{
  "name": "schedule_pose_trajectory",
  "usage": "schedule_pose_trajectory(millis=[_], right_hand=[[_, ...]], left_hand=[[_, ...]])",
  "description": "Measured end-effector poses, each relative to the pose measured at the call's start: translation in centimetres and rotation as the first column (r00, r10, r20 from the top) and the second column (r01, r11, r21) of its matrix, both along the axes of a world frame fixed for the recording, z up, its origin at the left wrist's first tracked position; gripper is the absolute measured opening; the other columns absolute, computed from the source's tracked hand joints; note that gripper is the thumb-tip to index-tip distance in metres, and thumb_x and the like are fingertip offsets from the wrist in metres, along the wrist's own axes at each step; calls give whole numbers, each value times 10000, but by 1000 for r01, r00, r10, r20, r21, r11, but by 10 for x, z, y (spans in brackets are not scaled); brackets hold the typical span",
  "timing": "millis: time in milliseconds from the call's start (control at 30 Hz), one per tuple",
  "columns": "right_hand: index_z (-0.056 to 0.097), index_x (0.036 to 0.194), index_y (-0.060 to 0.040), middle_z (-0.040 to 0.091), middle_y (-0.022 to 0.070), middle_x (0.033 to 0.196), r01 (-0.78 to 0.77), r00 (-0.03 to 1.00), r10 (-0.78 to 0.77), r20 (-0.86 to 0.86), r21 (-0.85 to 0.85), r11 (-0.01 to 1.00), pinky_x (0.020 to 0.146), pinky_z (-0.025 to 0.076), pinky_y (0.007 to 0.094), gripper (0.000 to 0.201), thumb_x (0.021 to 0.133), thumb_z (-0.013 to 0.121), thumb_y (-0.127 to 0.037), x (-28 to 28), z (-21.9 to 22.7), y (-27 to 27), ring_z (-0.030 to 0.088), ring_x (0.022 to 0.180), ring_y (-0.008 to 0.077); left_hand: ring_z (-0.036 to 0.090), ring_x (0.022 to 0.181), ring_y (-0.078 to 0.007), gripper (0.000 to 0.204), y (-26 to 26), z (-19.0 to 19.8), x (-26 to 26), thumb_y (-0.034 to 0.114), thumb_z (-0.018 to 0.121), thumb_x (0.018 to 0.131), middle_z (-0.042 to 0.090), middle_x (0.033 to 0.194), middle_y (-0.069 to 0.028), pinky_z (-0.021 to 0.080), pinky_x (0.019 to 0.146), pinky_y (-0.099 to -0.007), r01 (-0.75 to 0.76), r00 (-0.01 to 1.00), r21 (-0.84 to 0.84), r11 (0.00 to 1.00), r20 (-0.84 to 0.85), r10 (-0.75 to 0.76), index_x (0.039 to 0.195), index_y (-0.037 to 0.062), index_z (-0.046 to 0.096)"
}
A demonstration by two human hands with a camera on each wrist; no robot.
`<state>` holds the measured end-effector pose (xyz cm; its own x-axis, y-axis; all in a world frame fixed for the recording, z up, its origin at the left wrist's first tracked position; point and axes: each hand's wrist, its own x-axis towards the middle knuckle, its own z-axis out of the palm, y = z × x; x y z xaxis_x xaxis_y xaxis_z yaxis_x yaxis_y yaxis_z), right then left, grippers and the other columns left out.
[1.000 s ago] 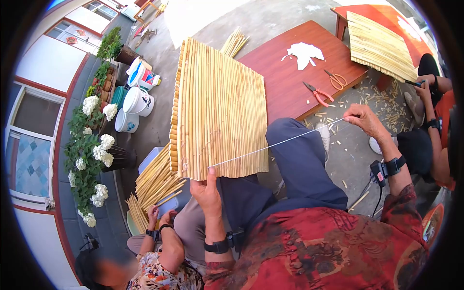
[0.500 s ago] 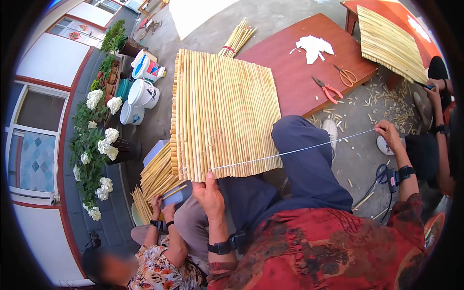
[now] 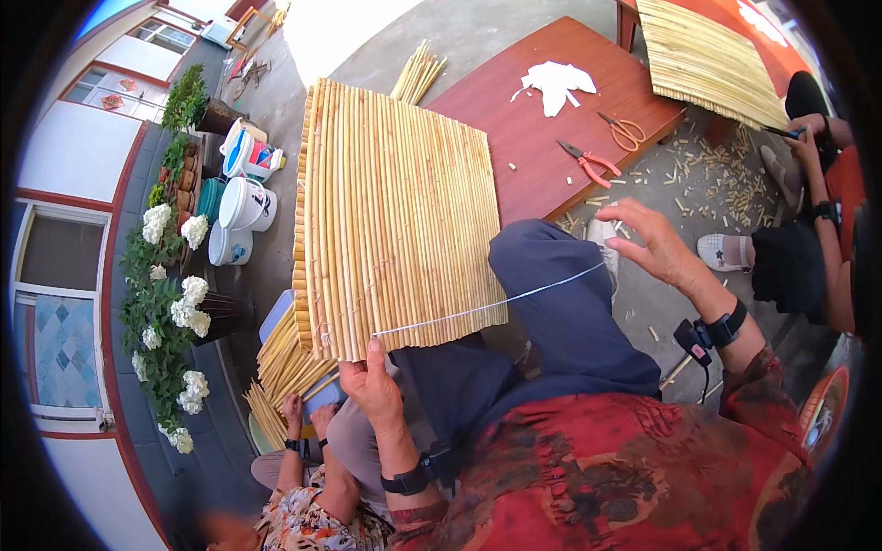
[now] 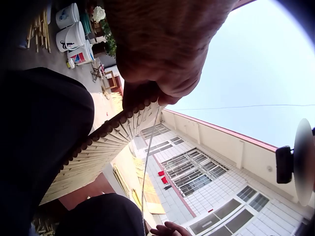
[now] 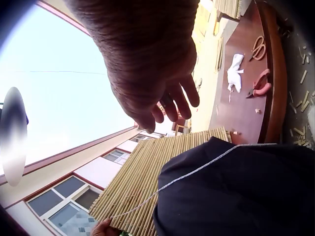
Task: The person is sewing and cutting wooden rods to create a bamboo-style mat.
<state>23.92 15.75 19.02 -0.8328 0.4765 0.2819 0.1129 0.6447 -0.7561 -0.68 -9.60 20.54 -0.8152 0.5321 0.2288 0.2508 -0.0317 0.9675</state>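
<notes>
A mat of tied reed sticks [image 3: 404, 220] leans over the lap in the head view. My left hand [image 3: 375, 395] grips its near edge, thumb on top at a white string [image 3: 487, 308] and the fingers underneath, mostly hidden. From that thumb the string crosses the mat's lower part and drapes over the right trouser knee [image 3: 551, 266]. My right hand [image 3: 657, 243] hovers beyond the knee, fingers spread and loosely bent, holding nothing. In the right wrist view the string [image 5: 189, 173] lies slack across the knee, apart from the fingers [image 5: 189, 91].
Pliers [image 3: 588, 163], scissors [image 3: 622, 131] and a white cloth [image 3: 556, 84] lie on a low red-brown table [image 3: 496, 87]. Loose reeds [image 3: 285, 358] and another person's hands [image 3: 322, 420] are at left. At right, someone holds a second mat [image 3: 707, 64]. Cut bits litter the floor.
My right hand pulled the string out to the right, then let it go and moved back left, its fingers opening. The string has dropped onto the knee. My left hand keeps its grip.
</notes>
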Motion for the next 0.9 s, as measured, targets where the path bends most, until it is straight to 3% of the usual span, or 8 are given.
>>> schedule_pose_trajectory(millis=[100,267,367,500,667,767,833,900], right_hand=[[466,1136,-39,525,144,961,-322,937,334,-107,114,940,760,434,393,456,756,643,-217,-71,0,-45,532,873,324],[558,905,-12,583,125,828,-481,860,500,102,-165,861,673,460,406,194,788,591,-164,-89,5,-68,580,821,322],[615,883,-21,608,94,793,-399,917,378,-129,-311,862,686,458,350,163,806,588,-163,-45,6,-34,592,776,272],[634,872,-30,597,77,758,11,990,37,136,-336,942,648,447,278,135,800,608,-141,48,-2,26,571,707,187],[624,855,-20,583,50,713,210,935,-128,330,-226,951,622,428,266,141,806,615,-152,127,-35,36,537,670,146],[623,834,-5,556,23,679,314,910,-188,370,-316,895,598,411,246,146,806,620,-148,159,-63,34,503,645,117],[612,813,-3,517,-13,657,470,871,-274,408,-531,705,588,391,224,124,792,629,-124,178,-80,34,467,637,81],[618,805,0,513,-9,651,489,851,-291,436,-458,743,572,383,220,124,799,627,-124,193,-90,31,460,626,81]], left_hand=[[529,1008,-189,333,6,8,7,18,472,863,531,1134,-139,409,880,-299,-10,1000,-15,1000,-28,10,1181,-73,438],[533,975,-179,323,3,3,3,14,505,853,545,1105,-142,413,873,-286,-34,999,15,999,-19,35,1154,-92,459],[531,968,-170,307,1,-1,-1,31,501,862,545,1102,-141,411,867,-281,-40,999,59,997,26,39,1141,-93,470],[523,974,-168,303,1,-3,-4,38,496,868,545,1101,-140,396,873,-276,-26,999,100,995,26,24,1139,-94,469],[510,1002,-173,318,2,-1,-6,18,493,861,533,1121,-135,382,891,-282,16,998,113,994,56,-22,1156,-94,450],[513,997,-173,317,5,-4,-7,5,490,860,538,1111,-137,386,888,-284,-16,995,146,989,101,2,1157,-97,445],[512,988,-157,312,2,-4,-9,15,498,864,538,1109,-128,390,880,-274,14,993,142,990,111,-30,1152,-95,450],[510,984,-150,310,-2,-7,-14,20,501,865,537,1109,-121,390,878,-269,0,995,115,993,95,-11,1150,-93,453]])
